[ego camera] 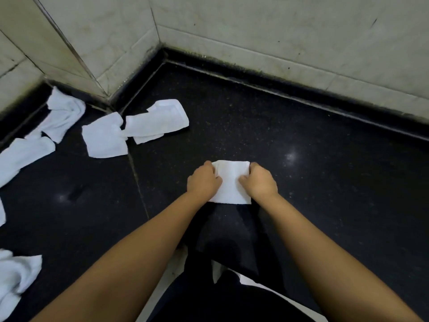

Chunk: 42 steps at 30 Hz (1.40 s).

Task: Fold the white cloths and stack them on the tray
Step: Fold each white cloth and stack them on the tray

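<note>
Across the dark floor point(301, 159), left of the folded cloth point(232, 182): five or so loose white cloths, crumpled or half-folded, nearest of them a flat square point(104, 140) and a longer piece point(157, 122) touching it, further left a twisted one point(62, 117), a long strip point(21, 156), and a bunched heap point(16, 277) at the frame's lower edge. No tray anywhere in view, so likely trouble ahead: carrying a finished fold some way, with every chance of layers slipping open en route.

Beyond the folded cloth, grimy wall tiles point(278, 43) and a dirty skirting line; risk of soiling clean white fabric through contact with this floor.

On the folded cloth itself, a small neat rectangle lying flat: left hand point(204, 180) at its left edge, right hand point(258, 182) at its right edge, each grip curled and pinching the cloth's side, thumbs on top. Uneven pull from either side likely to skew the edges or spring the fold; lifting from one side alone likely to let it flop open.
</note>
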Each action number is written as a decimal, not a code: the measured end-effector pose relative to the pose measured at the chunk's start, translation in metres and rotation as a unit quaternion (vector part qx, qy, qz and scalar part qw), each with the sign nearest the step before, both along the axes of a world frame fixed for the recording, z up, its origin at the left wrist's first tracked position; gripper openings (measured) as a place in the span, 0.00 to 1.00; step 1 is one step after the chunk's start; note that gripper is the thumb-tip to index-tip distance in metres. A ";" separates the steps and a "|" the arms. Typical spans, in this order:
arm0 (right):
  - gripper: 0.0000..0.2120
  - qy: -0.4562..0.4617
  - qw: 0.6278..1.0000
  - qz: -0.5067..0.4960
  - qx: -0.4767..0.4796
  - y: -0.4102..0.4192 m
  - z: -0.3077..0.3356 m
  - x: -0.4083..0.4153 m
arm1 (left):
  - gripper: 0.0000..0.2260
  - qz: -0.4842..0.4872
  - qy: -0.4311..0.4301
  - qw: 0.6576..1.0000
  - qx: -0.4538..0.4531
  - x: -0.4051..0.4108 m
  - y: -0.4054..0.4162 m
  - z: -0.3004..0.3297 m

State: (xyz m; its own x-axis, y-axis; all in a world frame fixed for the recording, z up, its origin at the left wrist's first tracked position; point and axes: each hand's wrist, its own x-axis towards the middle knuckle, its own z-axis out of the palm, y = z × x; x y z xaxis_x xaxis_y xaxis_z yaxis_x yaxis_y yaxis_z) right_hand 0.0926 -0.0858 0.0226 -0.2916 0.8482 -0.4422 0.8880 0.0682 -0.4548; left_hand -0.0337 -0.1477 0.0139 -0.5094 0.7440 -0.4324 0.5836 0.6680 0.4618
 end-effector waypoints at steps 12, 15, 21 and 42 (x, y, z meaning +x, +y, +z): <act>0.06 0.425 0.835 -0.287 -0.200 -0.039 0.057 0.113 | 0.07 0.130 -0.377 0.901 0.172 0.075 -0.043 0.064; 0.06 0.454 0.806 -0.336 -0.177 -0.066 0.059 0.151 | 0.08 0.082 -0.416 0.890 0.168 0.102 -0.055 0.070; 0.07 0.490 0.756 -0.421 -0.104 -0.155 0.056 0.231 | 0.08 -0.032 -0.456 0.882 0.114 0.170 -0.090 0.065; 0.07 0.479 0.547 -0.679 0.100 -0.405 0.067 0.678 | 0.05 -0.383 -0.472 0.792 -0.059 0.677 -0.207 0.064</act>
State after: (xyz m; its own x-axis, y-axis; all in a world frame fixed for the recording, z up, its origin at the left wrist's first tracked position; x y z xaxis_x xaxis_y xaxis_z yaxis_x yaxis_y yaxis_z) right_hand 0.7709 -0.4908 0.0897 0.6510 0.5739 -0.4968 -0.4585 -0.2243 -0.8599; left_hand 0.6435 -0.3550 0.0778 0.6637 0.6038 -0.4415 0.2708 0.3563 0.8943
